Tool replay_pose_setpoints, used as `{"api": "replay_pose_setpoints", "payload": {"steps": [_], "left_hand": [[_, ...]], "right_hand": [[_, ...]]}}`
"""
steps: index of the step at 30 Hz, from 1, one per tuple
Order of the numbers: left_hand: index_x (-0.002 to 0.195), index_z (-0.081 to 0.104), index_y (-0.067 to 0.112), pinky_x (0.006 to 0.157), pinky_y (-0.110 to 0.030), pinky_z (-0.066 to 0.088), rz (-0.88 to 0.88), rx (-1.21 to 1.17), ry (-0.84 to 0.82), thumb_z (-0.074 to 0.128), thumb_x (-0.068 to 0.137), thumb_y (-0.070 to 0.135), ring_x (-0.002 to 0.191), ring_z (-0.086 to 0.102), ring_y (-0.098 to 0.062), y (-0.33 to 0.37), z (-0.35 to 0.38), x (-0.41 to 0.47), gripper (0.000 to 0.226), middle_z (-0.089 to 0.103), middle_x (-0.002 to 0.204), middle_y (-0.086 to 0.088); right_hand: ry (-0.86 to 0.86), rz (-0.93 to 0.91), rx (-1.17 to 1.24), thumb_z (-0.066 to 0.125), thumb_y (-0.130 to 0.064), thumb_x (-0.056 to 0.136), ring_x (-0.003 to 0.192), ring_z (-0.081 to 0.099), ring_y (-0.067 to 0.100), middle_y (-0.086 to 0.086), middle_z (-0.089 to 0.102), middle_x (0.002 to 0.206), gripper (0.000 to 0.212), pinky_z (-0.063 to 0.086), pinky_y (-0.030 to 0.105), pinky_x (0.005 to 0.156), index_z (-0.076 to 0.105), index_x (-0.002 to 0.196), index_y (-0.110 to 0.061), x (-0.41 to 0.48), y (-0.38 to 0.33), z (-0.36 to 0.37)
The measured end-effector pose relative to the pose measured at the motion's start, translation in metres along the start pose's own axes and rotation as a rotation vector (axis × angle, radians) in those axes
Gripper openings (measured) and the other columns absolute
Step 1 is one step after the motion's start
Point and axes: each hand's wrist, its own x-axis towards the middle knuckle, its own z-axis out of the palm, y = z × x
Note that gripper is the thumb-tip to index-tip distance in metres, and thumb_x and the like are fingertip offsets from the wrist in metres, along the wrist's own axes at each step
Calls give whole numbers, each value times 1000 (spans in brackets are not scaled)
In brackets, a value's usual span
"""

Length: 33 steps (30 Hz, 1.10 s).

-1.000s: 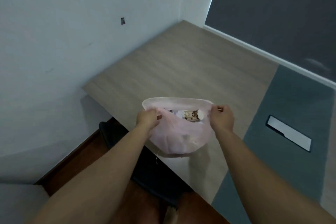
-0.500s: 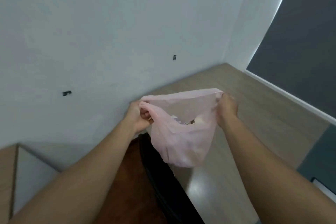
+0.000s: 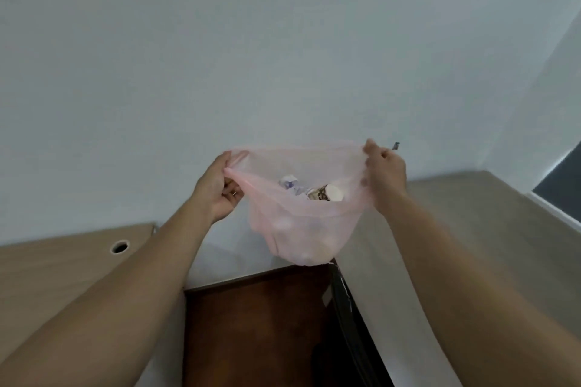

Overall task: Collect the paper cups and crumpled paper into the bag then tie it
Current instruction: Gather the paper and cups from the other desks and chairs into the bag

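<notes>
A thin pink plastic bag point(image 3: 301, 229) hangs in the air in front of a white wall, its mouth stretched wide. My left hand point(image 3: 218, 187) pinches the bag's left rim and my right hand point(image 3: 385, 177) grips the right rim. Inside the bag lie a paper cup point(image 3: 330, 192) with a brown pattern and crumpled paper point(image 3: 290, 184). More rounded shapes show faintly through the plastic at the bag's bottom.
A light wooden desk point(image 3: 471, 245) runs along the right, and another desk point(image 3: 56, 264) with a round cable hole point(image 3: 120, 247) lies at the left. Between them are a dark brown floor point(image 3: 251, 324) and a black chair edge point(image 3: 345, 308).
Both hands have lifted the bag higher and pulled its mouth wider apart. The view has swung up and left toward the wall, bringing the left desk into sight.
</notes>
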Motion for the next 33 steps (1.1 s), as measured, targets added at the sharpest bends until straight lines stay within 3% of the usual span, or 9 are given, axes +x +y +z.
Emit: {"api": "replay_pose_setpoints", "payload": {"steps": [5,10,13,18,21,26,29,30,33], "left_hand": [[77,58,25,36,-19,28,63,-18,51,58,100,24,35,17,-10,51,-99,4,23,30,46,8],[66,54,25,39,-20,25,74,19,189,56,94,18,36,17,-11,90,-200,-15,30,28,46,7],[54,66,20,44,-24,23,58,42,224,50,95,15,36,16,-11,111,-261,-36,44,24,45,8],[81,82,11,29,-18,19,-5,-167,287,48,99,14,29,17,-6,132,-370,-56,39,27,44,10],[75,66,17,28,-14,15,-3,-273,347,47,106,16,27,22,-5,144,-423,-68,36,32,45,9],[80,63,19,30,-14,15,6,-209,509,64,107,19,30,22,-3,149,-498,-80,28,38,60,9],[103,68,16,30,-17,18,-16,-120,542,70,102,17,35,21,-4,151,-539,-84,3,47,78,7],[110,66,15,31,-17,18,-19,-102,560,70,102,15,36,22,-5,154,-549,-85,9,45,76,7],[108,66,11,36,-14,23,-11,-21,560,69,103,10,41,28,-4,169,-570,-92,6,46,71,7]], "right_hand": [[-155,-9,-106,60,-45,110,69,58,21,0,62,84,34,52,32,57,75,91,-20,-40,11,89],[-283,-2,-220,60,-38,109,71,58,22,1,63,87,32,50,30,54,73,88,-19,-83,30,173],[-354,8,-246,62,-36,108,65,56,22,3,63,82,32,50,30,52,72,86,-15,-109,44,224],[-513,33,-294,64,-37,108,70,60,23,3,66,80,33,53,38,69,71,86,-14,-156,76,302],[-642,39,-330,60,-42,111,80,63,21,4,68,92,35,52,33,68,73,98,-12,-183,90,346],[-819,14,-395,60,-49,110,80,66,19,6,72,98,38,51,31,64,72,101,-14,-212,110,416],[-930,29,-427,67,-66,100,88,75,24,7,80,105,51,62,38,80,76,99,-17,-219,123,456],[-989,52,-448,70,-75,93,93,78,25,5,82,106,58,65,41,87,79,100,-18,-219,127,470],[-1226,175,-519,82,-78,80,95,84,26,2,86,103,67,67,44,92,84,109,-18,-220,135,512]]}}
